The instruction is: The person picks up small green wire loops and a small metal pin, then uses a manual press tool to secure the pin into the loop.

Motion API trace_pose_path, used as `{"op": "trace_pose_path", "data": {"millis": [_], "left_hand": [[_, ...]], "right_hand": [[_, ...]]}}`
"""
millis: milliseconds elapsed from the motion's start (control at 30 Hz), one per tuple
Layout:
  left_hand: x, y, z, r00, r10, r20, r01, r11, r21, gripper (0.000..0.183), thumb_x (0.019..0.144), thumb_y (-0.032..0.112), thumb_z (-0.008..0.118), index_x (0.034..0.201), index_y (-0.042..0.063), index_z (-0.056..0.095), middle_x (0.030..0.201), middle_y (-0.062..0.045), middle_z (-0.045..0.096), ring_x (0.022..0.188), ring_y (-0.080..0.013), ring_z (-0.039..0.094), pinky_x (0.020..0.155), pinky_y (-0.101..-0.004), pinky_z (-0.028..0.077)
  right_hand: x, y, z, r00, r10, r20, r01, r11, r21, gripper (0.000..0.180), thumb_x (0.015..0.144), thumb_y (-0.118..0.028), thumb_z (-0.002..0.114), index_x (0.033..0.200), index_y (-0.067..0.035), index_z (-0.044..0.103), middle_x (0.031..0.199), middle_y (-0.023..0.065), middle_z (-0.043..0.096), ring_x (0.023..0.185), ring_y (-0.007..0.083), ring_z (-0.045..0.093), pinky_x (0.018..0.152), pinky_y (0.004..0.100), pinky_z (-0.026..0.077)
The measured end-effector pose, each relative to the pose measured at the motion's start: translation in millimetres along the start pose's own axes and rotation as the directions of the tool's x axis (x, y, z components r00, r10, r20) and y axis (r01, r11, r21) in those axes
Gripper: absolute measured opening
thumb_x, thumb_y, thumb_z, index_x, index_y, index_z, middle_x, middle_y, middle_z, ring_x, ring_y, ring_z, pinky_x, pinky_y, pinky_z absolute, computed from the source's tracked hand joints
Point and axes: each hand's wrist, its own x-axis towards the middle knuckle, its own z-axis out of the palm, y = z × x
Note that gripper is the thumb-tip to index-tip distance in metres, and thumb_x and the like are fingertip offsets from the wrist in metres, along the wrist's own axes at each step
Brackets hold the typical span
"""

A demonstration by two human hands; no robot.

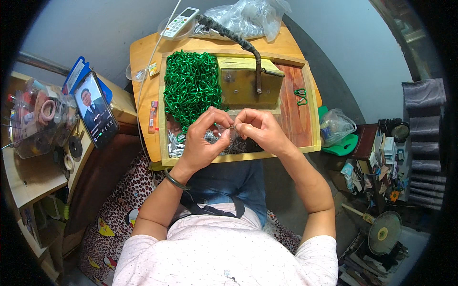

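My left hand point(207, 137) and my right hand point(261, 130) meet above the near side of a wood-framed tray point(314, 118). Between their fingertips is a small thin metal piece point(232, 127), pinched from both sides; its exact shape is too small to tell. Left of centre in the tray lies a heap of green metal carabiner-like clips point(192, 85). Silvery metal pins point(175, 144) lie beside my left hand, and a pile of small dark wire parts point(243, 144) is below my fingers. Two green clips point(301, 96) rest apart on the tray's reddish right side.
A metal-faced block point(250, 85) stands in the tray under a wrapped bent bar point(236, 34). A remote control point(180, 23) and a plastic bag point(250, 18) are at the back. Left are lighters point(153, 116), a propped phone point(96, 109) and a cluttered plastic bin point(39, 118).
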Motion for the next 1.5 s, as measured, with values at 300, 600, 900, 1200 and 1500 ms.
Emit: {"op": "trace_pose_path", "data": {"millis": [300,600,900,1200,1500], "left_hand": [[-0.4,5.2,-5.3,0.999,0.038,-0.019,-0.037,0.998,0.054,0.016,0.086,-0.003,0.075,0.098,0.004,0.068,0.100,-0.006,0.070,0.086,-0.0164,0.066,0.067,-0.0275,0.050],[2.6,12.0,-17.9,0.990,0.132,0.041,-0.138,0.947,0.291,0.015,0.084,-0.004,0.082,0.095,0.003,0.073,0.094,-0.007,0.071,0.081,-0.0182,0.067,0.062,-0.0290,0.050],[9.2,17.4,-23.3,0.972,0.211,0.100,-0.234,0.872,0.430,0.019,0.083,0.001,0.082,0.099,0.005,0.073,0.100,-0.010,0.073,0.087,-0.0280,0.073,0.072,-0.0352,0.058],[10.2,3.6,-13.9,0.999,0.046,-0.014,-0.040,0.951,0.306,0.014,0.085,-0.001,0.080,0.098,0.003,0.075,0.095,-0.010,0.073,0.085,-0.0247,0.073,0.067,-0.0323,0.057],[12.5,-0.6,-14.9,0.992,-0.103,-0.066,0.108,0.991,0.078,0.010,0.091,-0.002,0.078,0.100,0.000,0.076,0.096,-0.005,0.073,0.086,-0.0128,0.071,0.069,-0.0251,0.057]], "right_hand": [[1.5,1.4,3.5,1.000,-0.011,-0.028,0.011,1.000,-0.015,0.017,0.103,-0.014,0.071,0.105,0.002,0.073,0.096,0.0015,0.074,0.091,0.0077,0.066,0.082,0.0285,0.055],[4.7,-3.5,6.1,0.999,-0.013,-0.035,0.010,0.997,-0.080,0.017,0.103,-0.013,0.071,0.102,0.003,0.074,0.092,0.0030,0.075,0.086,0.0096,0.068,0.078,0.0290,0.056],[8.4,0.8,10.5,1.000,0.014,-0.011,-0.013,0.993,0.116,0.012,0.101,-0.009,0.069,0.102,0.002,0.069,0.089,0.0016,0.071,0.083,0.0086,0.066,0.076,0.0276,0.055],[12.6,-2.1,8.7,0.997,0.035,-0.063,-0.032,0.999,0.039,0.010,0.101,-0.008,0.070,0.105,0.001,0.069,0.095,-0.0010,0.069,0.090,0.0056,0.064,0.080,0.0256,0.053],[13.9,-16.9,23.5,0.710,-0.704,0.033,0.451,0.419,-0.788,0.026,0.081,-0.003,0.077,0.107,-0.005,0.072,0.090,0.0109,0.066,0.083,0.0330,0.066,0.075,0.0431,0.051]]}}
